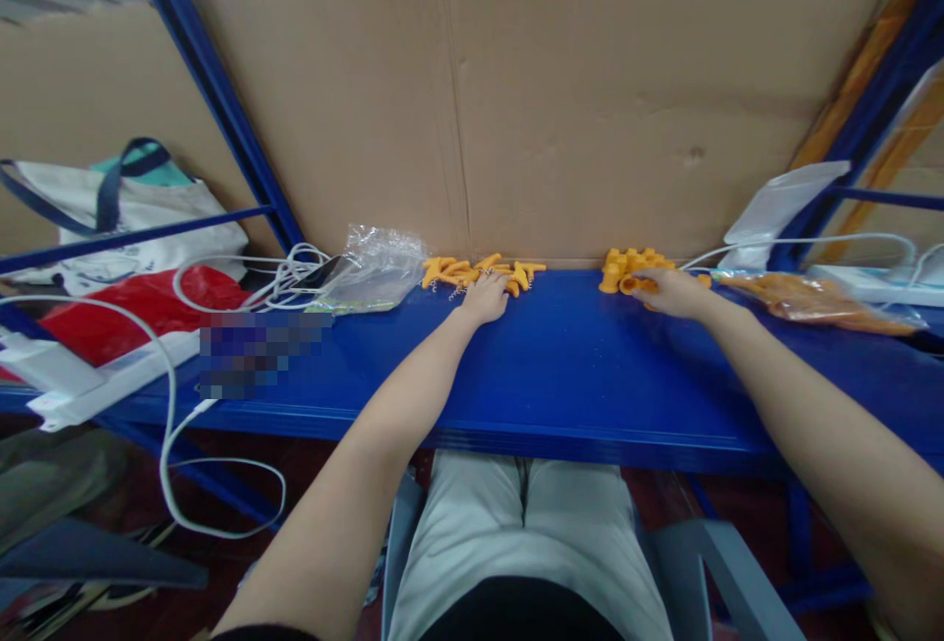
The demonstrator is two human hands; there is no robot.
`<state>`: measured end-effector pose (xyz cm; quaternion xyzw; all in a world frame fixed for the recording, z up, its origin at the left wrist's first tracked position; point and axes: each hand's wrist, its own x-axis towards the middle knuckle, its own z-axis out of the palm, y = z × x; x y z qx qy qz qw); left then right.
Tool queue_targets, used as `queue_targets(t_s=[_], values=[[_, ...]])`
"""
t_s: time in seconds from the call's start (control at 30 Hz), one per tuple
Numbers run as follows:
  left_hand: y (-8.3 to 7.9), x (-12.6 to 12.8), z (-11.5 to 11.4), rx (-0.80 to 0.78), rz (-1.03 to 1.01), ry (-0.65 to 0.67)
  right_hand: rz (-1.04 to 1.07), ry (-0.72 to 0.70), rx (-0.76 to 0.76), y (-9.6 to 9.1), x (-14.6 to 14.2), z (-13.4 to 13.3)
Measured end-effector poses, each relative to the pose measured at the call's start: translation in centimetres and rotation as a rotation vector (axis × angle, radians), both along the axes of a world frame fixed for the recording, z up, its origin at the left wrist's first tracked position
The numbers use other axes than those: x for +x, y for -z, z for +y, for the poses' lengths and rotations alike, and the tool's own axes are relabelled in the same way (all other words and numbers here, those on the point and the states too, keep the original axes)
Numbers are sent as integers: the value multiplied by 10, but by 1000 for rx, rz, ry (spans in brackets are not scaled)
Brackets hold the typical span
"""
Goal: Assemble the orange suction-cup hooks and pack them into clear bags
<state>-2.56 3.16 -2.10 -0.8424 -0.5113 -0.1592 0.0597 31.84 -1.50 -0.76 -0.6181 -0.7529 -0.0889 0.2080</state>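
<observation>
A pile of yellow-orange corkscrews with T-shaped handles and metal spirals lies along the back of the blue table. My left hand reaches into this pile, its fingers bent around a corkscrew; the fingertips are partly hidden. Farther right, several hollow yellow sleeves are grouped by the cardboard, some upright. My right hand is closed at the near side of that group, with its fingers around a yellow sleeve whose round opening shows.
On the blue table, a clear plastic bag lies left of the corkscrews, near white cables and a power strip. A bag of orange pieces lies at right. A cardboard wall stands behind.
</observation>
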Motion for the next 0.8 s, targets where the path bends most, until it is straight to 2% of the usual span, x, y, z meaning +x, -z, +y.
queue_targets(t_s=[0.13, 0.27, 0.47, 0.67, 0.8], values=[[0, 0, 1, 35, 13, -44, -13, 44, -94, -2, -2, 0], [-1, 1, -1, 62, 35, -67, 31, -1, -90, -5, -9, -4], [-4, 0, -2, 94, 8, -24, 45, -20, -71, -5, -14, -9], [-9, 0, 5, 164, -246, -12, 96, -44, 7, -5, -19, -7], [-15, -1, 12, 174, -591, -43, 150, -109, 28, -1, -23, -3]])
